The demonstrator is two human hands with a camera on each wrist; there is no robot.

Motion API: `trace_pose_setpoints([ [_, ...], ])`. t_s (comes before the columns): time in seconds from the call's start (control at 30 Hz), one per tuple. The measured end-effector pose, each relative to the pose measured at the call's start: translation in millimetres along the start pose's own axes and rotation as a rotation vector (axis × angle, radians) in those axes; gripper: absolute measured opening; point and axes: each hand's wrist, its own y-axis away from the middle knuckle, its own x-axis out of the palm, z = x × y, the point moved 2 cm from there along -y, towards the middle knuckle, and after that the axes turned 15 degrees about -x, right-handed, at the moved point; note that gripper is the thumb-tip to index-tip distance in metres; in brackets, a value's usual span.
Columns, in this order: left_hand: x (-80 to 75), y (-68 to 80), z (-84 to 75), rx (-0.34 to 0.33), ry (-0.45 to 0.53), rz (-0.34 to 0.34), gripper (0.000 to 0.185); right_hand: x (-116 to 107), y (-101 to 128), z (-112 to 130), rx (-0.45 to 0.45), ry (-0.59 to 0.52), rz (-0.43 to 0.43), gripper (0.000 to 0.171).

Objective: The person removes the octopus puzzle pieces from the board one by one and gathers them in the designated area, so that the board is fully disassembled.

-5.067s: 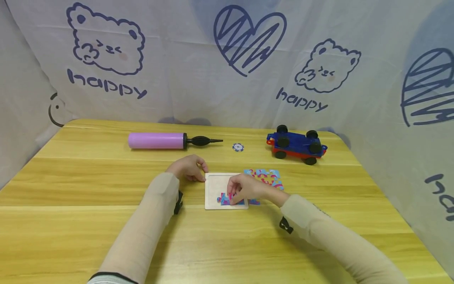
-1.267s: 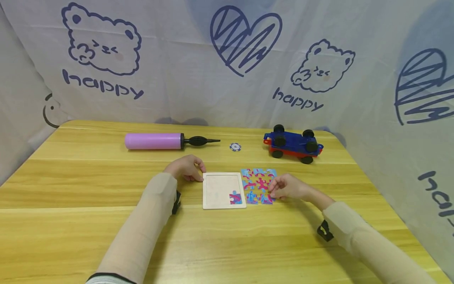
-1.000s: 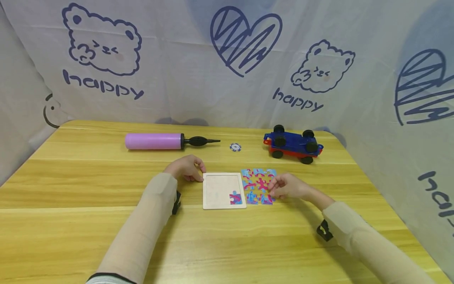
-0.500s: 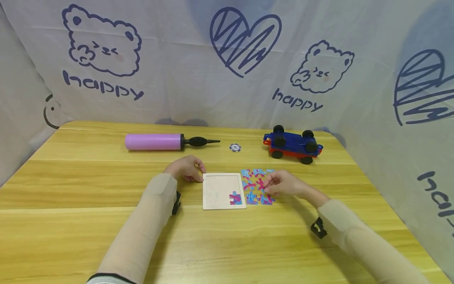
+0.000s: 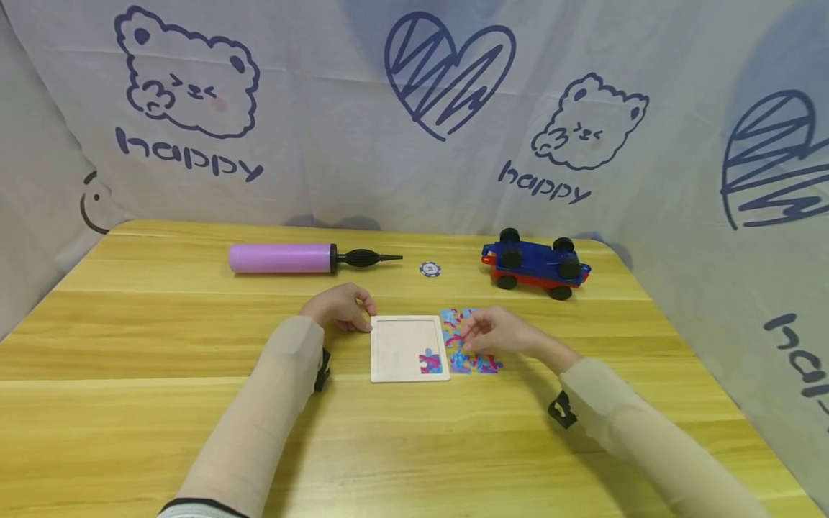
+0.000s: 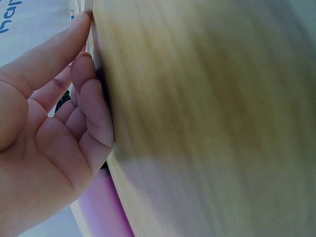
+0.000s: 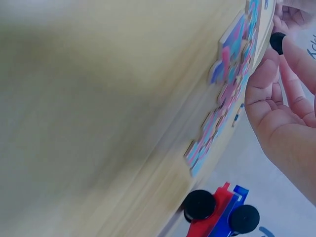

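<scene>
In the head view my left hand [image 5: 338,305] stays at the upper left corner of a pale wooden puzzle tray [image 5: 398,338], thumb and index finger on its edges. The left wrist view shows the thumb tip against the tray's edge and the other fingers curled. One blue-and-pink jigsaw piece [image 5: 430,362] lies in the tray's lower right corner. My right hand [image 5: 501,332] hovers over loose jigsaw pieces [image 5: 461,362] beside the tray, its fingers loosely bent and nothing visible between them. It hides part of those pieces.
Behind the tray lie a purple balloon pump [image 5: 281,258] with a black nozzle and a poker chip [image 5: 430,269]. A blue-and-red toy car [image 5: 536,262] sits wheels up at the back right. A patterned white curtain [image 5: 324,129] hangs beyond the wooden table [image 5: 194,345].
Earlier my right hand was at a piece in the tray, then it went right of the loose pieces. Over the last second it has moved left across them. My left hand has stayed put.
</scene>
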Motion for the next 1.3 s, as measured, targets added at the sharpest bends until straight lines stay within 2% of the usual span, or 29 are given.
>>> trace_pose_setpoints([
  [0.27, 0.1, -0.9, 0.9, 0.002, 0.000, 0.000, 0.020, 7.7, -11.4, 5.8, -0.043, -0.009, 0.037, 0.018],
  [0.73, 0.2, 0.0, 0.1, -0.013, 0.009, 0.000, 0.020, 21.6, -26.5, 13.7, -0.018, 0.032, 0.064, 0.025],
  [1.0, 0.2, -0.2, -0.3, -0.009, 0.011, 0.000, 0.020, 25.9, -29.5, 10.4, -0.105, 0.059, 0.131, 0.027],
  [1.3, 0.0, 0.4, -0.4, -0.007, 0.006, -0.002, 0.020, 30.6, -29.6, 12.6, -0.123, 0.069, 0.164, 0.029],
])
